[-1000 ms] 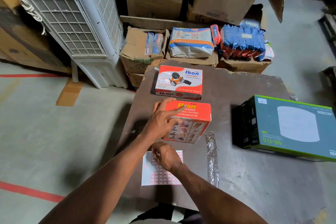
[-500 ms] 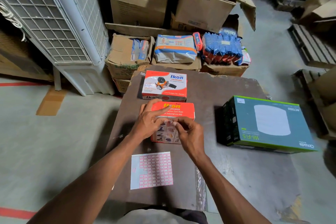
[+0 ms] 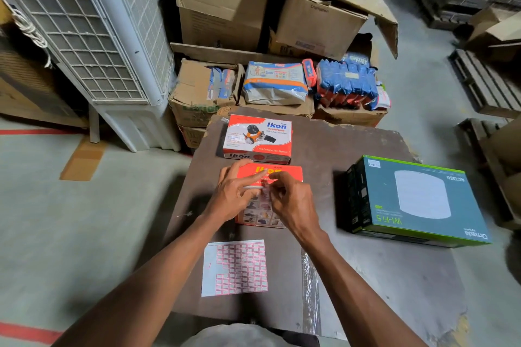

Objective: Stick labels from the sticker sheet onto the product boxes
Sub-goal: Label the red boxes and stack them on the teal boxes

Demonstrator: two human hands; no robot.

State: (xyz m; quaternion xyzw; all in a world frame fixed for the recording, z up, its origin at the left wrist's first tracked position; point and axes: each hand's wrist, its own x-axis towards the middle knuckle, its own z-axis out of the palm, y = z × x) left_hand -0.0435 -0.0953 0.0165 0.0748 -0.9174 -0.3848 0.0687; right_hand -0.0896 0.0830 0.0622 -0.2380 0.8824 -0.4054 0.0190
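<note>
left hand [image 3: 235,196] fingers flat on orange box [image 3: 284,175] | right hand [image 3: 291,200] pinching label there | sticker sheet [image 3: 235,267] at 6 o'clock

This is a storeroom or warehouse. The concrete floor [image 3: 84,234] carries red marking lines [image 3: 31,332]. Big, worn cardboard boxes [image 3: 225,3] are stacked at the back, some open and filled with wrapped packets [image 3: 346,84]. Wooden pallets [image 3: 485,82] lie to the right, and a large white air cooler [image 3: 93,36] stands to the left. Boxed goods [image 3: 417,200] sit on a rough dark surface [image 3: 352,276].
</note>
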